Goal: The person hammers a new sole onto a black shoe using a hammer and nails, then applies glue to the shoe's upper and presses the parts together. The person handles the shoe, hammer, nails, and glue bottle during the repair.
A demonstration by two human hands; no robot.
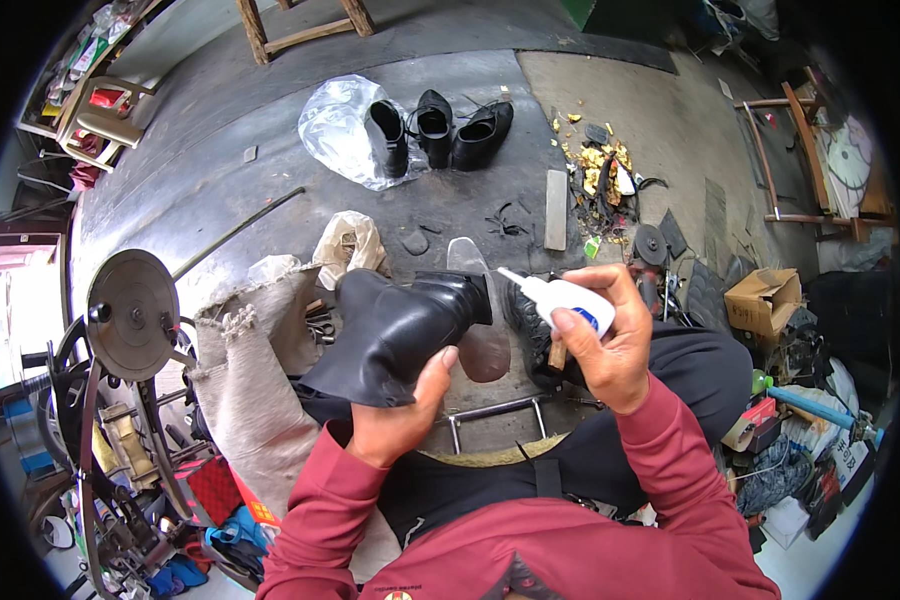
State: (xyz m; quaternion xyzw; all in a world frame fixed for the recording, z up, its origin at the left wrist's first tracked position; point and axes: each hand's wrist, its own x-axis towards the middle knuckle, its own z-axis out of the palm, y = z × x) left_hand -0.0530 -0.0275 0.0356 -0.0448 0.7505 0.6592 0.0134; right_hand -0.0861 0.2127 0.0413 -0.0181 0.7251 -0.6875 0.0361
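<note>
My left hand grips a black leather boot by its shaft, thumb on the near side. The boot lies tilted on its side over my lap, its heel end toward the right. In my right hand is a white squeeze bottle with a narrow nozzle, pointing up and left toward the boot's heel, a small gap apart from it. Just behind the heel stands a smooth sole-shaped plate. A dark shoe sits partly hidden behind the bottle. Below my right fingers a small brown piece shows.
Several black shoes stand ahead beside a clear plastic bag. Scraps lie in a heap at the far right, near a grey bar. A machine with a round wheel rises on the left. An open cardboard box is right.
</note>
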